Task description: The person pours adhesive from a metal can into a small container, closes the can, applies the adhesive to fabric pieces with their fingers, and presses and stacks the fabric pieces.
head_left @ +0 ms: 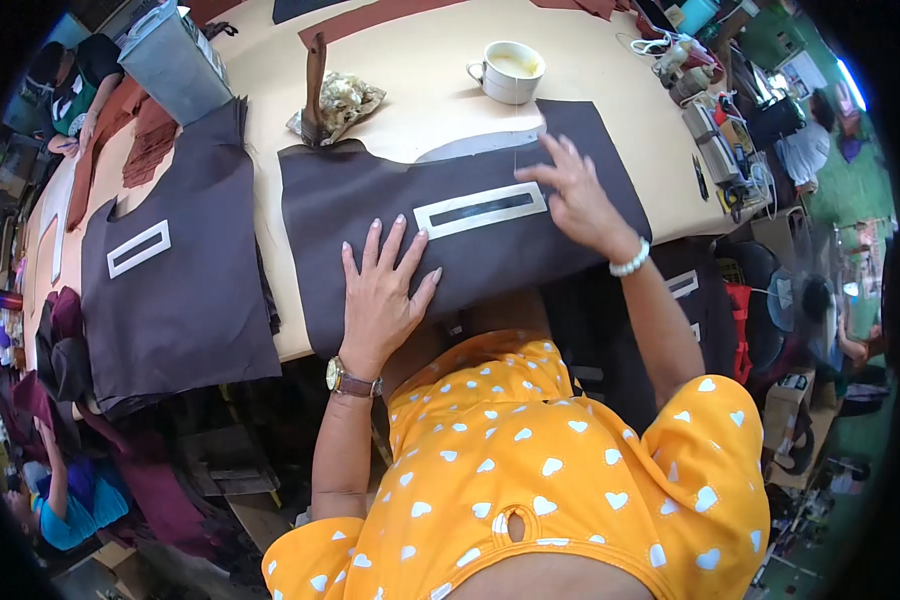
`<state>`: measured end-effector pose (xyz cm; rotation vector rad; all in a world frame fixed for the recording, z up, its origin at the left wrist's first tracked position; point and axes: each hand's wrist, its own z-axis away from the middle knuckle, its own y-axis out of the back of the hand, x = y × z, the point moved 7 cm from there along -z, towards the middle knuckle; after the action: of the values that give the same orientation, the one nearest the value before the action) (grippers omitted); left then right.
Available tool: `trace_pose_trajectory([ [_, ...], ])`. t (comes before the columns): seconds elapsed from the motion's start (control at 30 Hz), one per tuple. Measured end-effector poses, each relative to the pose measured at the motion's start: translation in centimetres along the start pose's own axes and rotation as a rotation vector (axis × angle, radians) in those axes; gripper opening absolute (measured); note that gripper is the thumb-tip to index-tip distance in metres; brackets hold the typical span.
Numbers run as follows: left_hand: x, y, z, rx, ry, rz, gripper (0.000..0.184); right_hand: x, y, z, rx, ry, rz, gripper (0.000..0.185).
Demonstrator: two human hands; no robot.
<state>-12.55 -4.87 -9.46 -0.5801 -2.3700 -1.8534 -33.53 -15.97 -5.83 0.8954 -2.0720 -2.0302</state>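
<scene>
My left hand [385,290] lies flat with fingers spread on a dark brown-grey panel [350,240] at the table's front edge. Its fingertips are beside the lower left corner of a white rectangular frame [480,210] on the panel, which surrounds a dark slot. Over the frame's right end is my right hand [580,195], its fingers apart and nothing visible in them. Whether those fingers touch the panel I cannot tell. A grey curved piece [480,146] shows along the panel's far edge.
Behind the panel stand a white cup [512,75] with yellowish contents and a wooden-handled tool [315,90] beside a crumpled bag [348,103]. Stacked dark panels [180,290] lie left, near a grey bin [175,65]. Tools and boxes [720,140] line the right edge. A co-worker [80,85] sits far left.
</scene>
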Motion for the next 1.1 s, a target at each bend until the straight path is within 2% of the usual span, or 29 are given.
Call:
trace_pose_trajectory([
  [0.13,0.0,-0.1,0.0,-0.005,-0.010,-0.005,0.047,1.5,-2.7,3.5,0.036,-0.191,-0.177,0.066],
  [0.17,0.0,-0.1,0.0,-0.003,-0.011,-0.006,0.047,1.8,-3.5,3.6,-0.029,-0.209,-0.111,0.071],
  [0.27,0.1,0.0,0.0,0.002,-0.010,0.000,0.047,-0.2,-3.2,4.0,-0.029,-0.196,0.223,0.065],
  [0.37,0.1,-0.1,0.0,-0.002,-0.015,-0.005,0.047,-0.7,-3.4,3.3,0.029,-0.117,0.557,0.051],
  [0.47,0.0,-0.1,0.0,-0.005,-0.017,-0.005,0.047,-1.9,-3.7,3.7,0.018,-0.130,0.822,0.047],
  [0.7,0.1,-0.2,0.0,-0.006,-0.028,-0.016,0.047,-2.8,-2.7,4.8,0.038,-0.086,0.691,0.044],
  [0.87,0.0,-0.3,0.1,-0.024,-0.028,-0.027,0.051,-0.6,-3.4,2.7,-0.072,-0.133,0.832,0.051],
  [1.1,-1.4,1.2,0.5,0.193,0.072,0.255,0.066,-1.7,-4.0,3.1,-0.159,-0.032,0.872,0.057],
])
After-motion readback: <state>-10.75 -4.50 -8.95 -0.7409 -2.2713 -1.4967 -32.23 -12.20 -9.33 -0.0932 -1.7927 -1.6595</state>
